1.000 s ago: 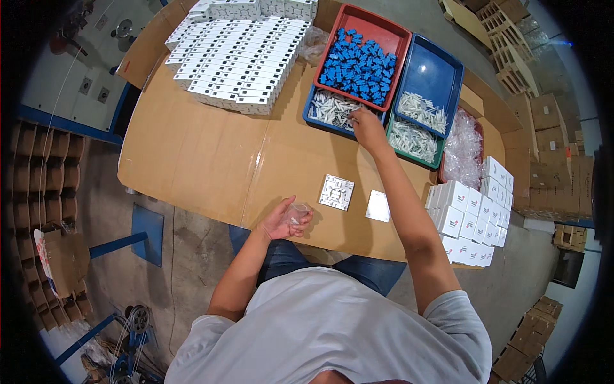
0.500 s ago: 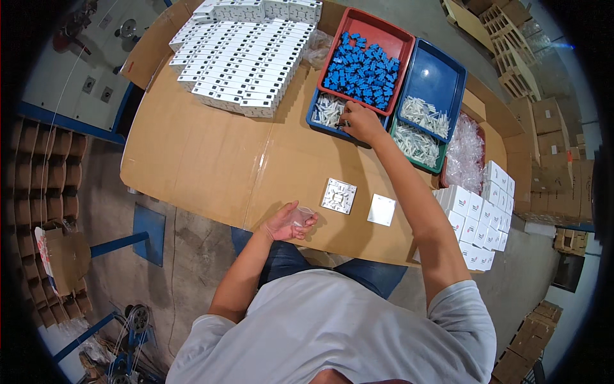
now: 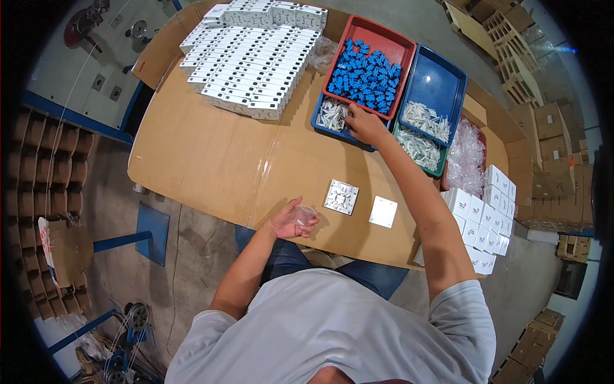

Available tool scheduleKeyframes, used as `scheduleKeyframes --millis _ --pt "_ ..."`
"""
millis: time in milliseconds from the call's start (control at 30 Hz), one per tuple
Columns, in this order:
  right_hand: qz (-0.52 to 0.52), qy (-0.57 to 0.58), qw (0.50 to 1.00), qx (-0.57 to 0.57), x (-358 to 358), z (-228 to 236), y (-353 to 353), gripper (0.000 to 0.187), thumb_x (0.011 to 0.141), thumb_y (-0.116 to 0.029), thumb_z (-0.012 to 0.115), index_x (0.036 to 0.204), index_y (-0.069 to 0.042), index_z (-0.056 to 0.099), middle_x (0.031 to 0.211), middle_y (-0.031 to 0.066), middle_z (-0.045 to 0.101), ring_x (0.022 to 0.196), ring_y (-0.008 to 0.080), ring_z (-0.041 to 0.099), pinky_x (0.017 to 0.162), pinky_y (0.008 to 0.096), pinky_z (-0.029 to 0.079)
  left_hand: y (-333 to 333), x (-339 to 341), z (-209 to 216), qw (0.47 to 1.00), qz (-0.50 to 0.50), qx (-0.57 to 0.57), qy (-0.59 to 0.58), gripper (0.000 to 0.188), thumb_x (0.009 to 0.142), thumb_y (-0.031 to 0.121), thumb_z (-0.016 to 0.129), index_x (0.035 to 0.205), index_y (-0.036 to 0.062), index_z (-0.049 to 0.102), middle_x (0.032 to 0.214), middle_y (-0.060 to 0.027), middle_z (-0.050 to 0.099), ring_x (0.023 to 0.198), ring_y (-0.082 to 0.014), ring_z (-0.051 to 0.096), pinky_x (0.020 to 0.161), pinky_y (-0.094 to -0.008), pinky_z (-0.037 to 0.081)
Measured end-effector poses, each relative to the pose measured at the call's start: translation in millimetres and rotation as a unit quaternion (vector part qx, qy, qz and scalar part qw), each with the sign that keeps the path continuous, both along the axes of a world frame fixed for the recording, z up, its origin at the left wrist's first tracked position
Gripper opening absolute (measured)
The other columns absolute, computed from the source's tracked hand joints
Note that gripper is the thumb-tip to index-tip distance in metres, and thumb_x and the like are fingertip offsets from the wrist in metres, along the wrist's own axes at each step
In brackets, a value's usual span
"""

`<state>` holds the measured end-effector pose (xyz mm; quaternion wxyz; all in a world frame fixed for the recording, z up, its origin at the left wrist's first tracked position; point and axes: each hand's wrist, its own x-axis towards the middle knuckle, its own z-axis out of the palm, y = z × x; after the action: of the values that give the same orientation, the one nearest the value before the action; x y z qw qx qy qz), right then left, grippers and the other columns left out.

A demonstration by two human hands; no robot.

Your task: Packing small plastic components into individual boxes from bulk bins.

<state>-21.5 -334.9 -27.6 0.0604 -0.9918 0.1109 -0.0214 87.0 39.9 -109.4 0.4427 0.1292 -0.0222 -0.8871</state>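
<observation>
- We are cradling a clear bag (image 3: 307,216) in our left grip (image 3: 295,221), palm up, fingers curling around it.
- Our right grip (image 3: 362,121) is resting at the lower blue tray (image 3: 335,132), beside its slim white pieces (image 3: 330,114); we are not managing to tell whether it is pinching any.
- As for progress, a small white bit is showing in or behind the bag's film; the square module (image 3: 341,196) and white plate (image 3: 384,212) are still lying outside, just right of our left grip, the plate farther off.
- The bag's mouth is seemingly facing away from our body; its crumpled film is hiding any long axis.
- The pieces are pointing in mixed directions; the module is sitting slightly turned, its square outline giving no long axis.
</observation>
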Motion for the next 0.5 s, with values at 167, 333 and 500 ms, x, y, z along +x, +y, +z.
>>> scheduleKeyframes --millis 167,333,500 --pt "-0.049 0.023 0.998 0.036 -7.9 -8.8 -5.3 0.020 0.083 -0.013 0.074 0.099 -0.004 0.066 0.116 0.0135 0.054 0.098 0.0333 0.065 0.078 0.0473 0.055 4.8 -3.8 -11.9 0.999 0.038 0.022 -0.004 0.083 0.094 0.076 0.052 0.124 -0.0011 0.060 0.098 -0.0051 0.059 0.082 -0.0192 0.056 0.080 -0.0385 0.047" --pt "-0.111 -0.178 0.961 0.178 -16.0 -24.3 1.0 0.015 0.084 -0.014 0.076 0.096 -0.004 0.072 0.100 0.0099 0.062 0.086 0.0276 0.066 0.072 0.0404 0.053 4.9 -11.2 0.0 0.990 0.135 0.022 0.036 0.081 0.098 0.072 0.049 0.131 -0.0019 0.059 0.107 -0.0088 0.067 0.097 -0.0237 0.064 0.091 -0.0426 0.051" --pt "-0.267 -0.338 0.816 0.386 -32.5 -36.1 -5.6 0.018 0.092 -0.020 0.079 0.102 -0.005 0.078 0.075 -0.0015 0.066 0.068 0.0078 0.053 0.061 0.0274 0.043 -22.9 -10.5 34.8 0.980 0.198 -0.027 -0.019 0.080 0.102 0.070 0.043 0.135 -0.0018 0.058 0.115 -0.0094 0.069 0.102 -0.0235 0.067 0.099 -0.0428 0.053"
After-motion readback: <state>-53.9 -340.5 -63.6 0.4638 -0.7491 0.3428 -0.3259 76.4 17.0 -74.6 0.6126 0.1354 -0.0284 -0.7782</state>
